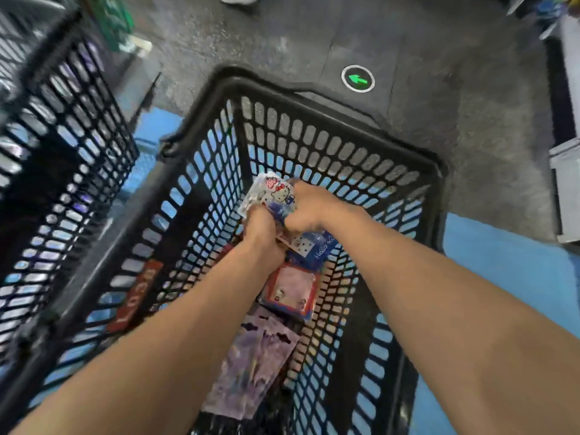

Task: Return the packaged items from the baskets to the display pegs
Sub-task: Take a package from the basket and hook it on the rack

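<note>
Your left hand [263, 229] and right hand [309, 208] both gripped a white cartoon-printed plastic packet [272, 190] inside the black lattice plastic basket [329, 146] — early going, I'd judge, since a red-bordered pink packet [293, 290] lay beneath, unhung.

Flat printed packets [292, 290] lie inside the black plastic lattice basket [437, 199]. A second black lattice basket [62, 152] stands left of it, and a round green-arrow floor marker [358, 79] lies beyond it.

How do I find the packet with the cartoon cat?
Look in the big black basket. At its far end the left hand and right hand grip the cat packet. Only it is white with cat stickers; the blue packet, pink packet and purple packet lie nearer.
</note>
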